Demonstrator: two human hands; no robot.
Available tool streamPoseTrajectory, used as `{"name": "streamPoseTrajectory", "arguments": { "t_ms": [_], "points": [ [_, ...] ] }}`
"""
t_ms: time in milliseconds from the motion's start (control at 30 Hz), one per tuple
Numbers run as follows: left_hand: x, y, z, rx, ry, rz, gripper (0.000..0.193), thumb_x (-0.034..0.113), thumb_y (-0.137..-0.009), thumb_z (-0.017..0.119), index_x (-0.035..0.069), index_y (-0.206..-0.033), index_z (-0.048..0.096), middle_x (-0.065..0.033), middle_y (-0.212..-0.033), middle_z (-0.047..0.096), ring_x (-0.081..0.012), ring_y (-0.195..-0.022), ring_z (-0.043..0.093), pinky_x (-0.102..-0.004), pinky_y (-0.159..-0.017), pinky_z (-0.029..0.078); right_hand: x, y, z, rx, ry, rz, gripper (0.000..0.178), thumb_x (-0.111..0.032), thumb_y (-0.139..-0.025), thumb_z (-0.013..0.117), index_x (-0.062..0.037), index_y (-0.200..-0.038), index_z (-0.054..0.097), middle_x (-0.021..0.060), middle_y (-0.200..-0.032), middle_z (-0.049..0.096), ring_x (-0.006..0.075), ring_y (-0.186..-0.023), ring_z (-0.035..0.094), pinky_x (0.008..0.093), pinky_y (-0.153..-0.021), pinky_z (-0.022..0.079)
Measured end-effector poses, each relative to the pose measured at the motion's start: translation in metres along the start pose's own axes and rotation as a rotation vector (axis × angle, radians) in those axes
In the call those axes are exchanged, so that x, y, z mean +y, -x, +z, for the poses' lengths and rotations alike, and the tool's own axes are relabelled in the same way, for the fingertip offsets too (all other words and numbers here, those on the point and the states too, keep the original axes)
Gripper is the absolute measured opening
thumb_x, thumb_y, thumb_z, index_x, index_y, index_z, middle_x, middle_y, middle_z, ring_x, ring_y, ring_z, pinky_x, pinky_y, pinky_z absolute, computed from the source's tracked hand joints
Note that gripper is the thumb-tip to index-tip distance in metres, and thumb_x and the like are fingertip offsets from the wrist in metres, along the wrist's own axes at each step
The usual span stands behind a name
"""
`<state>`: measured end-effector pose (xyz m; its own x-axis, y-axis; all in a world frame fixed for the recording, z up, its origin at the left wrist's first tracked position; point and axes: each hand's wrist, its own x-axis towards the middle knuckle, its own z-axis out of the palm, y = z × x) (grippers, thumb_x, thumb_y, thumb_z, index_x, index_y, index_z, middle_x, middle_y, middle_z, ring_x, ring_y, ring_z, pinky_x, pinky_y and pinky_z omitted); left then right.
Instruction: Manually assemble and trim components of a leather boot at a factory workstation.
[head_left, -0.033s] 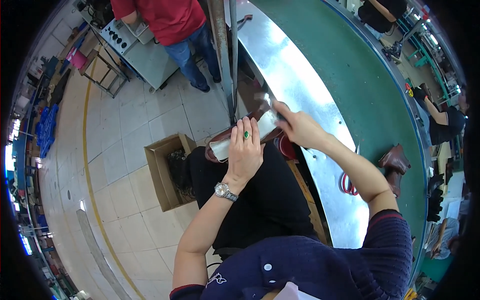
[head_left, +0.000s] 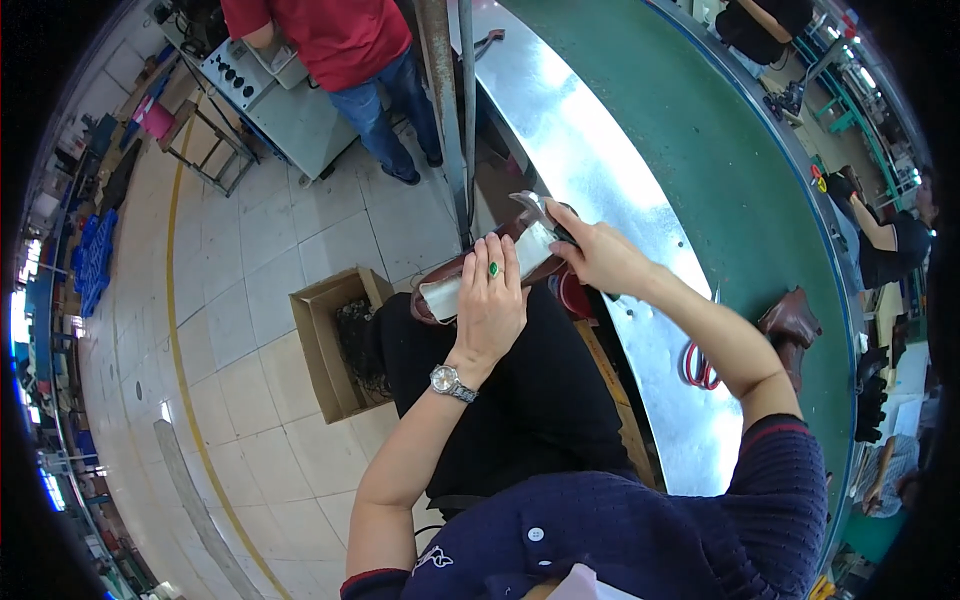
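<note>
- My right hand (head_left: 605, 258) is closed round the dark handle of a metal-headed tool (head_left: 531, 206), which looks like a hammer.
- A moment ago the tool's head was smeared by motion; now its curved end shows crisply. I judge the swing has slowed or paused.
- The head is at the far end of the brown leather piece (head_left: 452, 268); whether they touch, I cannot tell.
- That piece lies across my lap, over the dark trousers (head_left: 545, 385), slanting up toward my right, with a white strip (head_left: 535, 246) on top.
- My left hand (head_left: 490, 312) lies over the strip, fingers straight and together. It has not visibly moved, so I take the work to be steady. My thumb's grip is hidden, so I cannot tell whether I am pinching or only pressing.
- To my right, red-handled scissors (head_left: 697, 367) lie on the shiny bench (head_left: 650, 270), untouched.
- A red tin (head_left: 572, 292) sits just below my right hand in view, partly hidden.
- To my left, beside my knee, an open cardboard box (head_left: 318, 355) holds dark scraps.
</note>
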<state>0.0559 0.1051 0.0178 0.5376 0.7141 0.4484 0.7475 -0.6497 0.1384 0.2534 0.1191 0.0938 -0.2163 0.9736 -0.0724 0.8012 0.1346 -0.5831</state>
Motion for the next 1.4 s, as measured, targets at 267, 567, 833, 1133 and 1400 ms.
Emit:
{"name": "streamPoseTrajectory", "arguments": {
  "t_ms": [267, 567, 833, 1133, 1400],
  "points": [
    [0.006, 0.002, 0.004, 0.046, -0.007, -0.007, 0.068, 0.016, -0.077, 0.072, -0.014, -0.132, 0.044, -0.0302, -0.128, 0.051, -0.0412, -0.121, 0.049, -0.0451, -0.105, 0.037, -0.011, -0.002, 0.003, -0.133, 0.171, -0.127, 0.077, -0.005, -0.092, 0.054, -0.0271, -0.154, 0.015, 0.0184, -0.075, 0.066, 0.0344, -0.053, 0.058, 0.0462, -0.056, 0.045],
    [0.007, 0.001, 0.003, 0.041, -0.152, 0.018, 0.043, 0.007, -0.084, 0.052, -0.017, -0.119, 0.053, -0.0275, -0.12, 0.052, -0.0433, -0.118, 0.053, -0.0457, -0.106, 0.038, -0.021, 0.003, 0.006, -0.042, 0.226, -0.188, 0.076, -0.009, -0.092, 0.054, -0.0261, -0.154, 0.012, 0.0187, -0.074, 0.066, 0.0359, -0.058, 0.063, 0.0478, -0.057, 0.052],
    [0.005, -0.001, 0.0, 0.075, 0.033, -0.072, 0.042, 0.005, -0.082, 0.055, -0.017, -0.118, 0.052, -0.0265, -0.119, 0.052, -0.0423, -0.116, 0.052, -0.0445, -0.101, 0.043, -0.028, 0.006, 0.019, -0.148, 0.37, -0.074, 0.08, -0.006, -0.091, 0.052, -0.0269, -0.154, 0.007, 0.0213, -0.066, 0.063, 0.0412, -0.059, 0.063, 0.0514, -0.058, 0.05],
    [-0.012, 0.015, -0.023, -0.117, -0.085, -0.161, 0.071, 0.018, -0.07, 0.076, -0.015, -0.126, 0.047, -0.0236, -0.121, 0.052, -0.0348, -0.117, 0.048, -0.0408, -0.105, 0.036, -0.045, 0.005, 0.01, -0.07, 0.293, -0.193, 0.079, -0.006, -0.089, 0.055, -0.0273, -0.153, 0.014, 0.021, -0.067, 0.064, 0.0414, -0.062, 0.064, 0.0508, -0.062, 0.052],
    [-0.006, 0.026, -0.015, -0.068, -0.317, -0.062, 0.053, 0.012, -0.086, 0.055, -0.018, -0.129, 0.045, -0.0285, -0.126, 0.05, -0.0445, -0.125, 0.046, -0.0491, -0.111, 0.032, -0.058, 0.006, 0.022, -0.175, 0.372, -0.171, 0.079, -0.005, -0.089, 0.055, -0.0246, -0.154, 0.013, 0.0217, -0.069, 0.065, 0.0395, -0.061, 0.065, 0.047, -0.056, 0.053]
  ]
}}
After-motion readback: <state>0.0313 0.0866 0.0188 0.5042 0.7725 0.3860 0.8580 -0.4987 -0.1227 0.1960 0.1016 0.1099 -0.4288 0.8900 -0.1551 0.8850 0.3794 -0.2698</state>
